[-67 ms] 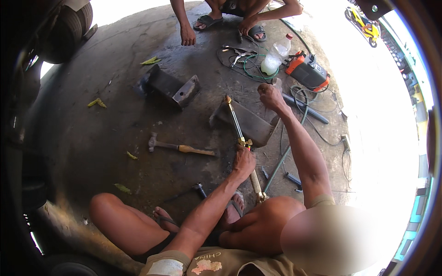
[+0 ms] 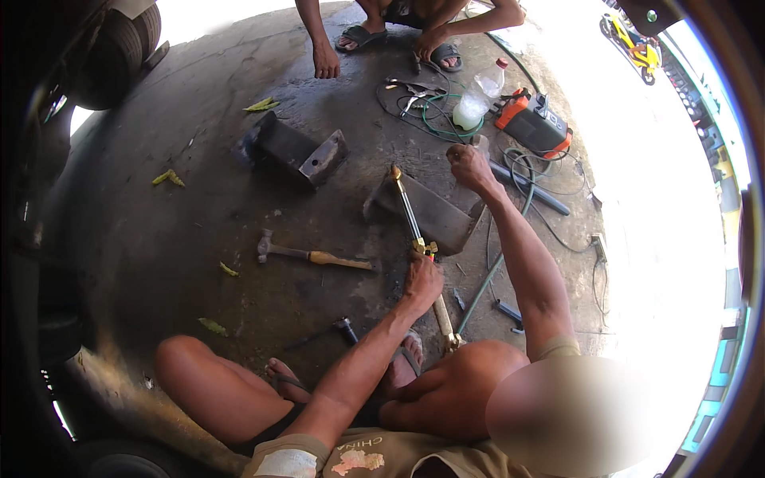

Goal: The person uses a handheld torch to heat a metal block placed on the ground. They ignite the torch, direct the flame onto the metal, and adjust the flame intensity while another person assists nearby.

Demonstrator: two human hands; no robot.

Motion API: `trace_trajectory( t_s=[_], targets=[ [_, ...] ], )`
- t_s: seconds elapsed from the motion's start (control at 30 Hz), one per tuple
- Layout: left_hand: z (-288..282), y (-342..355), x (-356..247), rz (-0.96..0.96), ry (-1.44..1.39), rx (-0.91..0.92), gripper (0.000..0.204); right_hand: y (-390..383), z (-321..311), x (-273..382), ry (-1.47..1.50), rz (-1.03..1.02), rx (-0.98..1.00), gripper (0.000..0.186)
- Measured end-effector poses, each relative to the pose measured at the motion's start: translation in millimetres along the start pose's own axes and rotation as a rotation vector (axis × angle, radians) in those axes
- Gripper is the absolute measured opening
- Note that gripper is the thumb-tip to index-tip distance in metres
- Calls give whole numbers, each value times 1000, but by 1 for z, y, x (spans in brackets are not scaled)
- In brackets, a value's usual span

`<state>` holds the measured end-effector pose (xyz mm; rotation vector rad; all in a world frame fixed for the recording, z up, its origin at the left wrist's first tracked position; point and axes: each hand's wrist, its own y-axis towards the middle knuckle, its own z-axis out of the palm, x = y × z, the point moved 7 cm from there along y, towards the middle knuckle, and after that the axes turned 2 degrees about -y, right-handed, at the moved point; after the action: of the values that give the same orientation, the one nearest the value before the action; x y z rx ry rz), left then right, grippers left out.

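My left hand (image 2: 422, 279) grips the cutting torch (image 2: 406, 207), whose brass nozzle points away from me over a steel angled piece (image 2: 442, 219) on the concrete floor. My right hand (image 2: 470, 167) is closed beside a small pale object (image 2: 480, 142), mostly hidden by my fingers; I cannot tell what it is. A second steel piece with a holed plate (image 2: 291, 147) lies farther forward on the left. A wooden-handled hammer (image 2: 315, 256) lies left of the torch, and a dark tool with a round head (image 2: 344, 327) is by my sandalled foot.
A co-worker (image 2: 414, 16) squats opposite, one hand dangling. A plastic bottle of cloudy liquid (image 2: 470, 107), an orange-and-black machine (image 2: 530, 127), tangled cables, hoses and a dark bar (image 2: 542, 199) lie ahead-right. Large tyres (image 2: 111, 56) stand at left, a yellow motorbike (image 2: 633, 48) far right.
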<state>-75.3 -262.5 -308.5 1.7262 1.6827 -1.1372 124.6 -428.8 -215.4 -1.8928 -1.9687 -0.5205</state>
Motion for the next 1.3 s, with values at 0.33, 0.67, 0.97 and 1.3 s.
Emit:
trace_trajectory(
  t_s=[0.33,0.67,0.97,1.3],
  targets=[
    [1,14,22,-114,-49,88,50,-39,-3,39,20,-69,-91,45],
    [-41,3,-17,-22,-504,274,37,-213,4,78,361,118,-130,50],
    [-132,-18,-110,247,-878,417,28,-241,38,114,1347,179,593,99],
    [-206,-5,-116,387,-932,510,48,-221,24,191,1769,103,674,94]
  ],
)
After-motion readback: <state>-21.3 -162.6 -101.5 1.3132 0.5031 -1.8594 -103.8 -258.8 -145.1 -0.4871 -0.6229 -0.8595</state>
